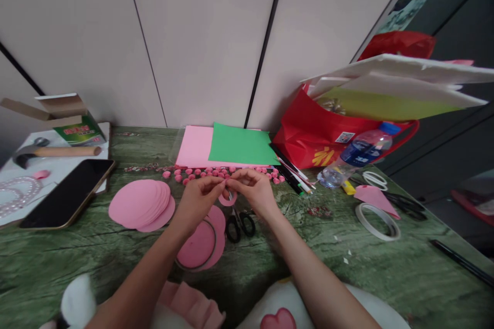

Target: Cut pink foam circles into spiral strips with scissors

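Both hands meet at the middle of the green table, fingertips pinched together. My left hand point(200, 196) and my right hand point(252, 189) are closed on a pink paper strip point(228, 199) that curls below the fingertips. Black-handled scissors point(240, 223) lie just under it, tips toward the hands. Small pink paper rolls point(189, 171) are lined up behind the hands. A stack of pink paper circles point(141, 204) lies left of my left hand. More pink circles with a roll of tape point(195, 247) on top are beneath my left forearm.
Pink and green sheets point(245, 145) lie at the back. Pens point(295, 175), a red bag point(309, 123), a bottle point(357, 154) and a tape roll point(377, 222) are on the right. A phone point(69, 193), hammer point(57, 151) and box point(79, 128) are on the left.
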Demonstrator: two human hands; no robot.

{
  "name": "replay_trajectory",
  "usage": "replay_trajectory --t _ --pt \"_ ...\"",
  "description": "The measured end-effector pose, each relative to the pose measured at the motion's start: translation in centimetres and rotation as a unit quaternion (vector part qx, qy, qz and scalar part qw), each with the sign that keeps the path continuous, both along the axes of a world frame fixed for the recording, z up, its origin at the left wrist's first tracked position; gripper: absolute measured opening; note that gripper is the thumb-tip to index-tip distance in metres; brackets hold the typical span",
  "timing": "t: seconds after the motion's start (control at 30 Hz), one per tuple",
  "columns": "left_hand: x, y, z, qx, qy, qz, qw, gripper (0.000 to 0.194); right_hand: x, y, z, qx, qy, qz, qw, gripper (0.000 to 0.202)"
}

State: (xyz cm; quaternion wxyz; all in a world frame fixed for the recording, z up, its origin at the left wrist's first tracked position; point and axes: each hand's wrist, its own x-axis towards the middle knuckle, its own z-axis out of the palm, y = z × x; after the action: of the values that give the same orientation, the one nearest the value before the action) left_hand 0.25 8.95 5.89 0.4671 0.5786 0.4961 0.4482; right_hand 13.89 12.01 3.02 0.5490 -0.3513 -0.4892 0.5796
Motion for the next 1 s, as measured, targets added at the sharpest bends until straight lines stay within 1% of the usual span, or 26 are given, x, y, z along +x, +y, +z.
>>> replay_trajectory --t 0.27,0.37,0.57,0.77,0.9,1.0 --pt "-0.01 0.11 -0.01 0.001 -0.020 0.043 0.999 0.019 0.05 -0.03 0.07 0.008 -0.020 0.030 0.999 0.018" --pt "0.02 0.08 0.11 0.001 -0.012 0.039 0.999 0.019 0.07 0.05 -0.14 0.009 -0.009 0.030 0.999 0.018" --pt "0.02 -0.02 0.19 0.015 0.010 0.013 1.000 0.019 0.04 0.09 -0.24 0.006 -0.009 0.013 1.000 0.020" --pt "0.01 0.08 -0.23 -0.011 -0.006 0.030 0.999 0.021 -0.11 0.07 -0.57 0.034 -0.030 0.022 0.999 0.016" --pt "0.05 0.01 -0.08 -0.017 -0.011 0.041 0.999 0.020 -0.13 -0.04 -0.53 0.033 -0.024 0.041 0.998 0.015" --pt "-0.01 -0.03 0.01 -0.015 -0.005 0.040 0.999 0.020 -0.12 -0.10 -0.27 0.035 -0.020 0.035 0.999 0.015"
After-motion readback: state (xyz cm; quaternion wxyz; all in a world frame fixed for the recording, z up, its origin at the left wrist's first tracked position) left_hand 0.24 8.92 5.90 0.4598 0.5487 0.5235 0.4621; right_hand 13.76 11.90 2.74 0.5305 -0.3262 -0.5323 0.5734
